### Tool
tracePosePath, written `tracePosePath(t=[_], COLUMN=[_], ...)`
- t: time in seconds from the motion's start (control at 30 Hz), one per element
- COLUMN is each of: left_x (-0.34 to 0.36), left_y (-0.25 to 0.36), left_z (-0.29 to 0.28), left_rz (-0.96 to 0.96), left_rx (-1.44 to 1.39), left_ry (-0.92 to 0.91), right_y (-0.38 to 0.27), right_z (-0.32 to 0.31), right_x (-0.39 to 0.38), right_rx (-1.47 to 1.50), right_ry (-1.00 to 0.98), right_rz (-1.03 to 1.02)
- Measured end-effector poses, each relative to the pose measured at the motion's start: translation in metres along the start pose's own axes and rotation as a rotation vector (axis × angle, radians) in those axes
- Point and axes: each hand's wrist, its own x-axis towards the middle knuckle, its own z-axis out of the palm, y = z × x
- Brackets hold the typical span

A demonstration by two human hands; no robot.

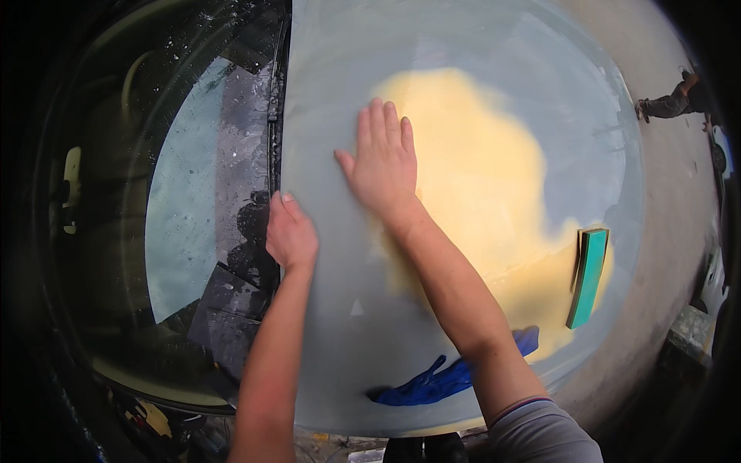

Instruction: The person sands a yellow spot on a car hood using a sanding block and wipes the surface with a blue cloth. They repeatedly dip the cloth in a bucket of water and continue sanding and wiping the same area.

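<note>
A car hood (332,339) in dull grey lies before me, with a large pale yellow filler patch (478,177) across its middle and right. My right hand (384,158) rests flat on the hood, fingers stretched out, along the left border of the patch. At the hood's rear edge beside the windshield, my left hand (293,231) is closed, its fingers curled over that edge and partly hidden. A green sanding block (590,278) sits on the right part of the patch, a thin brown-edged sheet under it. Partly behind my right forearm lies a crumpled blue glove (428,384).
Left of the hood is the wet, spotted windshield (181,208), with a black wiper (274,116) along its base and dark sheets (228,309) lying low on it. Beyond the hood, concrete floor (664,185) shows, with another person's leg (664,106) at the far right.
</note>
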Motion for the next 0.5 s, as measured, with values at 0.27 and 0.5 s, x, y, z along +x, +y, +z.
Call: tracePosePath(t=[0.27,0.5], left_x=[-0.002,0.004], left_y=[0.008,-0.011], left_z=[0.000,0.001], left_rz=[-0.004,0.009], left_rx=[-0.155,0.032], left_ry=[0.006,0.032], right_y=[-0.024,0.228], right_z=[-0.008,-0.066], right_x=[-0.053,-0.073], right_rx=[0.124,-0.120], right_ry=[-0.137,0.010], right_rz=[-0.291,0.271])
